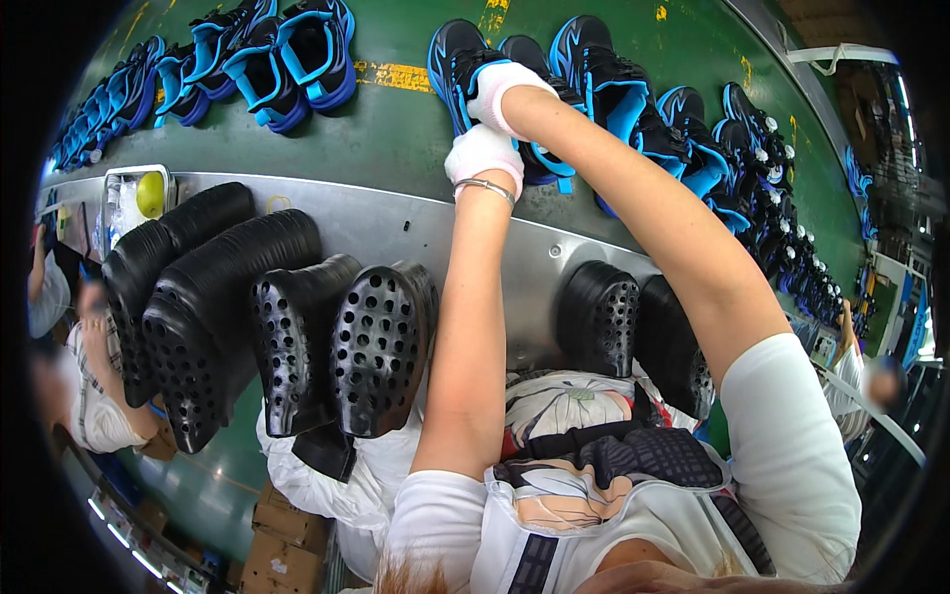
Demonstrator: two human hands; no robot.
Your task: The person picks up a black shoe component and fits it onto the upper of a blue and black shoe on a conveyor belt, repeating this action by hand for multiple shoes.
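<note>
My left hand [484, 156] and my right hand [506, 96], both in white gloves, are close together over the green conveyor belt. They are closed at the heel and opening of a black and blue sneaker [457, 61], whose toe points away from me. Their fingertips are mostly hidden behind the gloves. A metal bracelet [485, 186] circles my left wrist. Just right of my hands stands another sneaker [598, 74] of the same kind, with a bright blue lining. Part of one more sneaker shows between them, largely covered by my right hand.
Rows of matching sneakers [315, 54] line the belt on both sides. Black foot-shaped forms [381, 346] with perforated soles rest along the metal ledge [515, 267] near me. A tray [121, 203] with a yellow-green round item is at left. Other people work at both sides.
</note>
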